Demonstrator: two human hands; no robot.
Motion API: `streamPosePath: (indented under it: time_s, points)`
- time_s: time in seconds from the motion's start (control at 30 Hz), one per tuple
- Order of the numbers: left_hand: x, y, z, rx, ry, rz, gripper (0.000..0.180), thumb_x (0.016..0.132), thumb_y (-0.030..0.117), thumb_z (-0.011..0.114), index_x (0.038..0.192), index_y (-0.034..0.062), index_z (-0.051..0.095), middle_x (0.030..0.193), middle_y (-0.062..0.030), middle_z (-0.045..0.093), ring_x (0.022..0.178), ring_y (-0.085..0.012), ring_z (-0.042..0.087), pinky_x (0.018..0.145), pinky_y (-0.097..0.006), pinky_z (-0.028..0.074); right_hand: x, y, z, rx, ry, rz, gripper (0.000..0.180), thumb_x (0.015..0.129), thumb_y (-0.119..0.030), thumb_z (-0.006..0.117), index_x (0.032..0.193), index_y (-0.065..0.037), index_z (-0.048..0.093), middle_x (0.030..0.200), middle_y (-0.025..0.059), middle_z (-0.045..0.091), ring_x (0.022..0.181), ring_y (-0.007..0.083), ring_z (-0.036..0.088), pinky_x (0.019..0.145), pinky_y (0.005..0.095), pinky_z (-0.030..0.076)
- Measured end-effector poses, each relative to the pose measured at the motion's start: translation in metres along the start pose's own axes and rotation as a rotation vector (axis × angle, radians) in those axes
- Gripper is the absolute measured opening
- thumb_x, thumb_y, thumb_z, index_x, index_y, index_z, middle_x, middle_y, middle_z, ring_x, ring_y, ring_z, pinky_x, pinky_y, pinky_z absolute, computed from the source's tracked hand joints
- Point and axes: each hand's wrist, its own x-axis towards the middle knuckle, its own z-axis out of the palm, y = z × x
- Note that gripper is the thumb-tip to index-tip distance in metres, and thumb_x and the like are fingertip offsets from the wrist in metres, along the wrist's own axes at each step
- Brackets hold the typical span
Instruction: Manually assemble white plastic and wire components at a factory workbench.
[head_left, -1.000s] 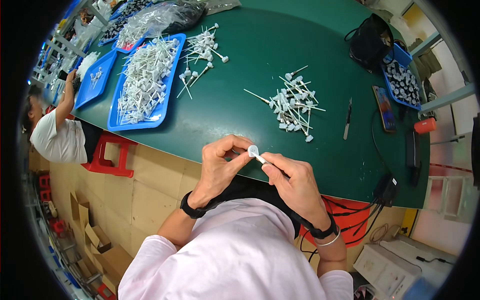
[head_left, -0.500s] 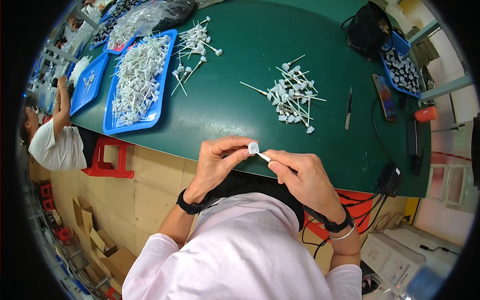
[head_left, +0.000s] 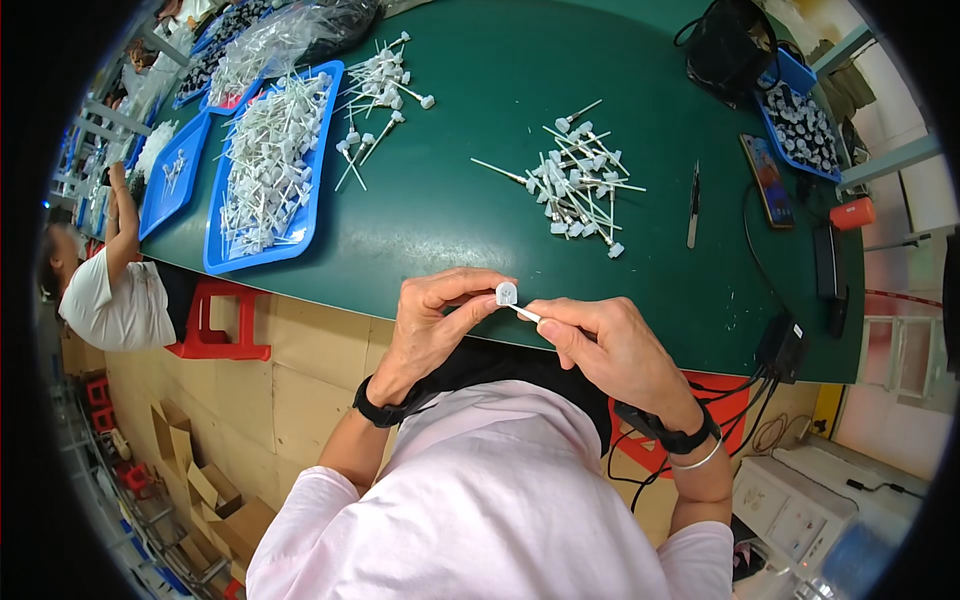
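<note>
Just above the near edge of the table, my left hand (head_left: 440, 315) pinches a small white plastic piece (head_left: 507, 294) with a rounded, flat-faced head. My right hand (head_left: 605, 340) is closed on a thin white tube (head_left: 527, 314) that reaches the head's lower side. Whether tube and head are joined cannot be made out. Similar white heads with thin stems lie in a loose pile (head_left: 580, 185) on the table beyond my hands. More fill a blue tray (head_left: 213, 240) to the left, and a few lie loose (head_left: 383, 75) beside it.
Tweezers (head_left: 693, 205), a phone (head_left: 766, 180) and an orange-red cylinder (head_left: 852, 213) lie on the green table (head_left: 450, 200) to the right. At the back right are a black bag (head_left: 730, 50) and a blue tray of parts (head_left: 800, 130). A co-worker (head_left: 115, 290) sits far left.
My hands keep their grip on the white piece and tube. The head has turned slightly and the tube lies a little flatter. The whole view has shifted slightly.
</note>
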Motion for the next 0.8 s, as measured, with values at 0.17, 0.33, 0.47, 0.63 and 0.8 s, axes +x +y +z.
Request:
streamPosePath:
  time_s: [0.17, 0.33, 0.47, 0.63, 0.8]
  points:
    - [-0.0001, 0.0004, 0.0004, 0.009, -0.006, 0.001, 0.017, 0.087, -0.003, 0.07, 0.104, -0.0026, 0.073, 0.102, -0.0109, 0.073, 0.088, -0.0136, 0.067, 0.075, -0.024, 0.054, 0.0009, 0.0, -0.0034, 0.01, -0.02, 0.01, 0.017, 0.098, -0.012, 0.057, 0.1, 0.001, 0.068, 0.056, 0.0105, 0.053, 0.048, 0.0191, 0.049, 0.051, 0.0359, 0.041]
    - [0.0002, 0.0018, 0.0009, 0.022, -0.01, 0.02, 0.016, 0.088, -0.003, 0.07, 0.103, -0.0018, 0.073, 0.102, -0.0108, 0.073, 0.088, -0.0133, 0.066, 0.073, -0.023, 0.054, 0.0019, -0.0027, -0.0069, -0.017, -0.047, 0.018, 0.018, 0.098, -0.013, 0.057, 0.097, 0.001, 0.067, 0.056, 0.0106, 0.052, 0.049, 0.0202, 0.05, 0.051, 0.0367, 0.041]
    - [0.0004, 0.0019, 0.0008, 0.023, -0.015, 0.017, 0.016, 0.088, -0.003, 0.07, 0.103, -0.0019, 0.073, 0.102, -0.0107, 0.073, 0.088, -0.0132, 0.066, 0.074, -0.023, 0.054, 0.0008, -0.0042, -0.0083, -0.042, -0.049, 0.029, 0.019, 0.098, -0.015, 0.057, 0.095, 0.001, 0.066, 0.056, 0.0111, 0.053, 0.048, 0.0218, 0.05, 0.052, 0.0376, 0.041]
    - [-0.0003, -0.0011, 0.0011, 0.016, -0.013, 0.017, 0.016, 0.088, -0.003, 0.069, 0.104, -0.0022, 0.073, 0.102, -0.0104, 0.073, 0.089, -0.0132, 0.066, 0.074, -0.024, 0.053, 0.0009, -0.0066, -0.0092, -0.053, -0.065, 0.041, 0.019, 0.098, -0.015, 0.056, 0.095, 0.001, 0.066, 0.056, 0.0117, 0.053, 0.048, 0.0226, 0.051, 0.052, 0.0379, 0.041]
    - [0.0, -0.001, 0.0008, 0.019, -0.015, 0.013, 0.016, 0.088, -0.003, 0.069, 0.104, -0.0022, 0.073, 0.101, -0.0101, 0.073, 0.088, -0.0131, 0.066, 0.074, -0.024, 0.053, 0.0016, -0.0061, -0.0078, -0.047, -0.063, 0.028, 0.019, 0.098, -0.014, 0.056, 0.094, 0.001, 0.067, 0.055, 0.011, 0.053, 0.048, 0.0219, 0.051, 0.051, 0.0376, 0.041]
